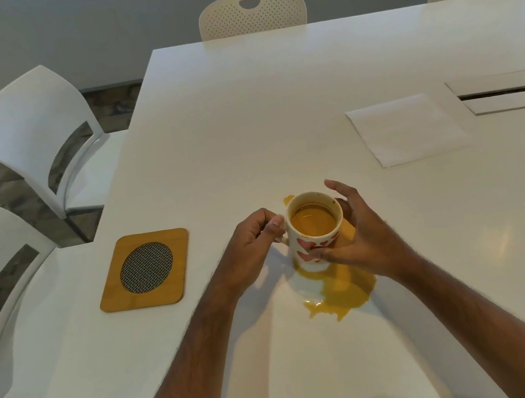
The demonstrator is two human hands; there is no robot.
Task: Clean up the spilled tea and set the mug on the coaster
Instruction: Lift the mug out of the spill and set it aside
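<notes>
Starting at the left, two white plastic chairs [35, 139] stand beside the white table [274, 110], and one square bamboo coaster with a dark mesh oval [145, 270] lies near the table's left edge, nothing on it. Just right of it, the left hand [254, 243] is curled round the handle of the one white ceramic mug with red hearts [315, 230], thumb against the rim side. The mug stands upright in the single yellow-orange puddle of spilled tea [340, 288] and is nearly full. The right hand [355, 235] cups the mug's far side, thumb pressed low on the wall and fingers partly spread, so both hands grasp it. Farther right, well apart from the spill, lies one folded white paper napkin [407, 127], untouched. Two cream perforated chairs [252, 13] sit at the far side.

Risks, as I judge them: the mug's base is likely wet, so carrying it would drip tea across the table and onto the coaster; with the tea so high, a tilt or jerk would slop more out.
</notes>
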